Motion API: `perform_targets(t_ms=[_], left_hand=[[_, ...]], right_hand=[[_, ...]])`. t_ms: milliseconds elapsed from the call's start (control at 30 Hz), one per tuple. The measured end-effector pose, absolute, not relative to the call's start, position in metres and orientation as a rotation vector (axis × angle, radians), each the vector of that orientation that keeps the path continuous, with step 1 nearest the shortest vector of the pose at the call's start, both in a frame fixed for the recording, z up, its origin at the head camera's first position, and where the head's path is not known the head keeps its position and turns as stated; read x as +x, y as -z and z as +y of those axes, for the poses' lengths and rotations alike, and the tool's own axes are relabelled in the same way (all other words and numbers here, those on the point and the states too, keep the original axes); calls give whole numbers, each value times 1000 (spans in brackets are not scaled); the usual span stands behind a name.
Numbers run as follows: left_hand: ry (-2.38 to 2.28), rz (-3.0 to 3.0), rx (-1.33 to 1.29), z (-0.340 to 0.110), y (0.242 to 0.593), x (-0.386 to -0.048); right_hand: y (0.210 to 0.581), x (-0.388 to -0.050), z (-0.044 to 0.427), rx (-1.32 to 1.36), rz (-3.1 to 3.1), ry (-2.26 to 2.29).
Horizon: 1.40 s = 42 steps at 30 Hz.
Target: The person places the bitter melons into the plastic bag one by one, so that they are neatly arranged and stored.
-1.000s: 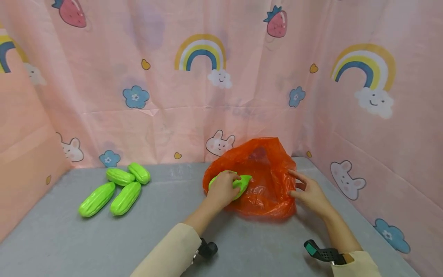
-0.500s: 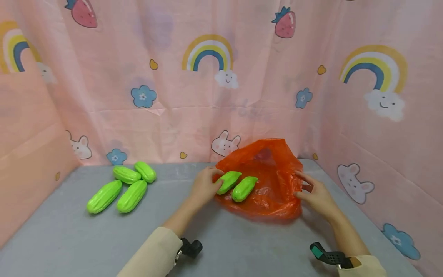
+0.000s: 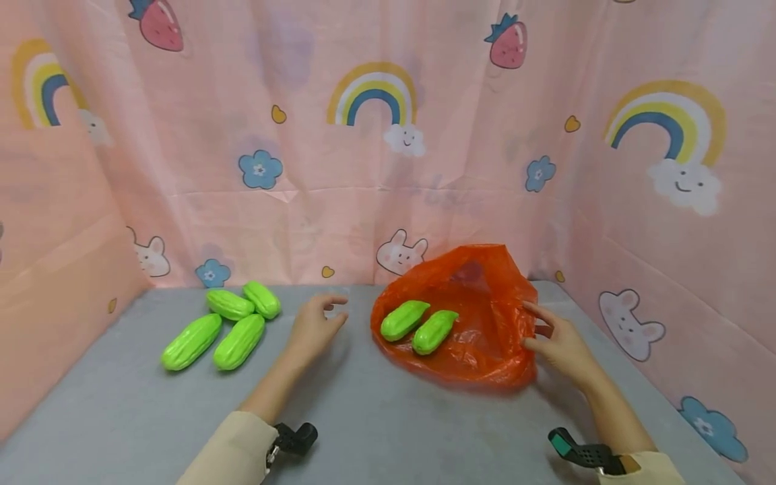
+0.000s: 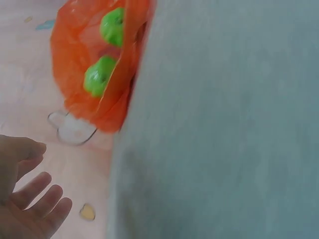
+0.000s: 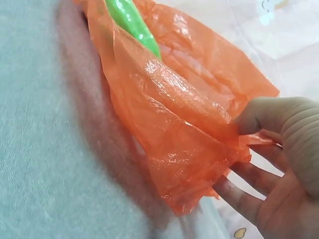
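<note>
An orange-red plastic bag (image 3: pixel 479 337) lies on the table with its mouth open toward me. Inside it rest two bright green, ribbed, cucumber-shaped vegetables, the left one (image 3: pixel 405 320) and the right one (image 3: pixel 434 332). My right hand (image 3: pixel 560 343) pinches the bag's right edge, thumb and fingers on the film, as the right wrist view confirms on the bag (image 5: pixel 184 144). To the left of the bag, apart from it, my left hand (image 3: pixel 314 328) hovers with nothing in it. Its fingers (image 4: pixel 47 201) are loosely bent, thumb apart.
Several more green vegetables (image 3: pixel 239 342) lie in a cluster on the grey table (image 3: pixel 388 431), left of my left hand. A pink printed curtain (image 3: pixel 303 222) closes off the back and both sides.
My left hand has let go of a green vegetable inside the bag and moved left, out of the bag. My right hand keeps its grip on the bag's edge. The view has turned slightly left.
</note>
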<state>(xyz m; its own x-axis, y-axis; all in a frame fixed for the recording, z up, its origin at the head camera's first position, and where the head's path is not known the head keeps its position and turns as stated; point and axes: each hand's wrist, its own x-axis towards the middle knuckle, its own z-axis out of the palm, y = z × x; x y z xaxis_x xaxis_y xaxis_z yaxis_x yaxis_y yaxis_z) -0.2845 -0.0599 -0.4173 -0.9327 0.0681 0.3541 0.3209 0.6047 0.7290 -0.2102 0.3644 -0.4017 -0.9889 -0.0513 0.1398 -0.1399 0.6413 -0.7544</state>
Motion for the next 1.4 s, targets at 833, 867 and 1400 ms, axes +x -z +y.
perform_targets(t_ms=[833, 867, 1400], left_hand=[[1026, -2641, -72, -173, 393, -262], [1028, -2653, -70, -176, 394, -262], [916, -2709, -38, -190, 413, -263]], right_hand=[[399, -209, 357, 162, -2772, -1236], [399, -209, 358, 166, -2768, -1236], [399, -209, 358, 179, -2758, -1223]])
